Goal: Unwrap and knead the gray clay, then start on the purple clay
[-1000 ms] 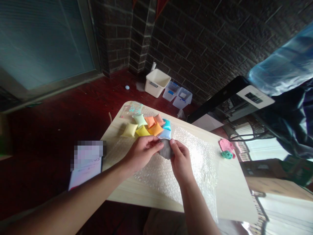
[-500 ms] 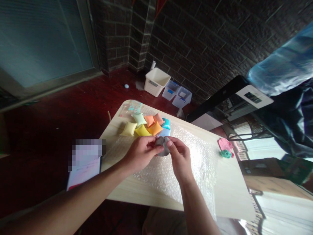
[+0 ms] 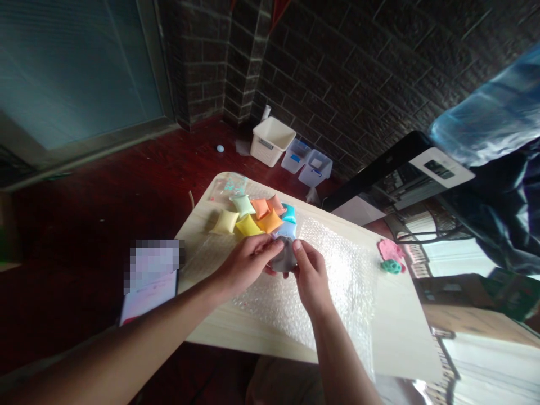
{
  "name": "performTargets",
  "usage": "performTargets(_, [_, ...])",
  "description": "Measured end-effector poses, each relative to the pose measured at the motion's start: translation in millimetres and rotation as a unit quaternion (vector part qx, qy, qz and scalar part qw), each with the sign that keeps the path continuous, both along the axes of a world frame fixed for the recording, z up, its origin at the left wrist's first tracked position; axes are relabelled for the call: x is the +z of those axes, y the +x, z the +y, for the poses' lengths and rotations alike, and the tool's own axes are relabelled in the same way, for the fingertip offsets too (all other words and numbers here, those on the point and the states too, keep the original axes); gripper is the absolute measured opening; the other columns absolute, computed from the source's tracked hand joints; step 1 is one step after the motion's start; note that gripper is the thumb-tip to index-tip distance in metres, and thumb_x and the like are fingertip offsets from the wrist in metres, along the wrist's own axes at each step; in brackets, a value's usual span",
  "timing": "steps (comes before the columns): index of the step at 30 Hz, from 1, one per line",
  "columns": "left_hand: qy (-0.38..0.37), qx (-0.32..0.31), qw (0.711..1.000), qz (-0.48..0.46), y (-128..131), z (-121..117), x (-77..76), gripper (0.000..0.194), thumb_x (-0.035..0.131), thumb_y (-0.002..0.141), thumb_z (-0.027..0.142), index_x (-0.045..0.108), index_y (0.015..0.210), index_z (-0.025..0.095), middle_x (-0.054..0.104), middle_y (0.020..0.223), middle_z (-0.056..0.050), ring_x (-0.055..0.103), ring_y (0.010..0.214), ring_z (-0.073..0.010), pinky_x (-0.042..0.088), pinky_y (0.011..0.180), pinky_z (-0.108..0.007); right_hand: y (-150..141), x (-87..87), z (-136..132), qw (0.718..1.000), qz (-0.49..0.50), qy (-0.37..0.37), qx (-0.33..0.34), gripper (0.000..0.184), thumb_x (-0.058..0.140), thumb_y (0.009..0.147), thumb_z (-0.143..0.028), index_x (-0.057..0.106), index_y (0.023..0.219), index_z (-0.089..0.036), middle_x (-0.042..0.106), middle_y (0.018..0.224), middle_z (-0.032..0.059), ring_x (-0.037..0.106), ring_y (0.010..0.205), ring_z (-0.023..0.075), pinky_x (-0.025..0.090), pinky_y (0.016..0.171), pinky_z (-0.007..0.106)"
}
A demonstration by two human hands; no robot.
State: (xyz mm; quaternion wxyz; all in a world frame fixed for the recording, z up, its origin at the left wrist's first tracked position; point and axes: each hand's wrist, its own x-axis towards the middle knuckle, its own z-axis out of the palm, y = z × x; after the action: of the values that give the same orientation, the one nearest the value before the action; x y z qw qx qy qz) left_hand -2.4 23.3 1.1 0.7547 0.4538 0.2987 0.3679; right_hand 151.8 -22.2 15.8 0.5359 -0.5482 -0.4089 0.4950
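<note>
A flattened grey lump of modelling clay [image 3: 283, 259] is held over the middle of the table, between both hands. My left hand [image 3: 248, 256] pinches its left side, with the thumb on top. My right hand [image 3: 311, 270] grips the right edge, thumb uppermost and fingers partly hidden beneath. Just beyond the hands lie several small coloured pouches, among them a yellow pouch [image 3: 248, 226], an orange pouch [image 3: 270, 221] and a blue pouch [image 3: 288, 213]. Under the hands, a sheet of bubble wrap [image 3: 346, 281] covers part of the table.
The pale wooden table [image 3: 405, 326] has a pink piece [image 3: 390, 250] and a green piece [image 3: 391, 266] at its right edge. A clear bag [image 3: 234, 183] lies at the far left corner. Behind, on the floor, stand a white basket [image 3: 272, 143] and clear bins [image 3: 315, 169].
The fingers have shifted on the grey clay: the left thumb is higher, and more of the clay's upper face shows. The view has moved slightly.
</note>
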Motion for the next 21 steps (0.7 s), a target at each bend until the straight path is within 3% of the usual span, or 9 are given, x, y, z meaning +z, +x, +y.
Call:
performTargets(4, [0.082, 0.036, 0.995, 0.046, -1, -4, 1.6, 0.036, 0.067, 0.098, 0.05, 0.069, 0.103, 0.015, 0.072, 0.087, -0.006, 0.072, 0.077, -0.0205, 0.06, 0.071, -0.032, -7, 3.7, -3, 0.996, -0.09, -0.006, 0.006, 0.046, 0.065, 0.099, -0.06, 0.073, 0.086, -0.017, 0.059, 0.063, -0.0006, 0.052, 0.053, 0.0119, 0.044, 0.044, 0.022])
performTargets(8, [0.185, 0.063, 0.971, 0.136, -3, -8, 7.4, 0.032, 0.068, 0.098, 0.044, 0.069, 0.087, 0.015, 0.068, 0.082, -0.004, 0.066, 0.078, -0.0183, 0.056, 0.07, -0.028, -14, 7.8, -4, 0.993, -0.115, 0.003, -0.019, 0.05, 0.064, 0.098, -0.062, 0.067, 0.075, -0.017, 0.057, 0.06, -0.0014, 0.046, 0.048, 0.0099, 0.038, 0.04, 0.021])
performTargets(11, [0.16, 0.059, 0.978, 0.12, -2, -9, 8.3, 0.035, 0.068, 0.097, 0.048, 0.066, 0.084, 0.015, 0.064, 0.078, -0.003, 0.064, 0.072, -0.0167, 0.056, 0.06, -0.025, -14, 9.5, -5, 0.992, -0.124, 0.021, -0.025, 0.049, 0.063, 0.099, -0.06, 0.067, 0.074, -0.018, 0.057, 0.06, -0.0012, 0.046, 0.049, 0.0103, 0.037, 0.042, 0.022])
performTargets(14, [0.103, 0.039, 0.992, 0.067, 1, -10, 4.7, 0.036, 0.07, 0.095, 0.051, 0.069, 0.102, 0.015, 0.068, 0.09, -0.005, 0.068, 0.076, -0.019, 0.058, 0.054, -0.024, -11, 8.7, -5, 0.985, -0.158, 0.053, -0.046, 0.044, 0.059, 0.103, -0.055, 0.071, 0.08, -0.019, 0.064, 0.067, 0.001, 0.054, 0.058, 0.0131, 0.044, 0.05, 0.024])
performTargets(18, [0.071, 0.019, 0.997, 0.032, 3, -9, 0.4, 0.041, 0.074, 0.093, 0.047, 0.068, 0.119, 0.016, 0.071, 0.102, -0.008, 0.072, 0.083, -0.0215, 0.062, 0.056, -0.026, -4, 6.3, -5, 0.971, -0.192, 0.119, -0.082, 0.028, 0.062, 0.104, -0.045, 0.076, 0.115, -0.024, 0.076, 0.101, 0.006, 0.069, 0.088, 0.0195, 0.057, 0.075, 0.032])
performTargets(21, [0.082, 0.026, 0.995, 0.045, 0, -8, 0.8, 0.037, 0.074, 0.093, 0.046, 0.07, 0.113, 0.015, 0.071, 0.095, -0.007, 0.071, 0.079, -0.0203, 0.059, 0.054, -0.025, 0, 5.5, -6, 0.965, -0.201, 0.159, -0.058, 0.021, 0.067, 0.102, -0.039, 0.075, 0.117, -0.026, 0.075, 0.11, 0.007, 0.07, 0.097, 0.0214, 0.058, 0.082, 0.035])
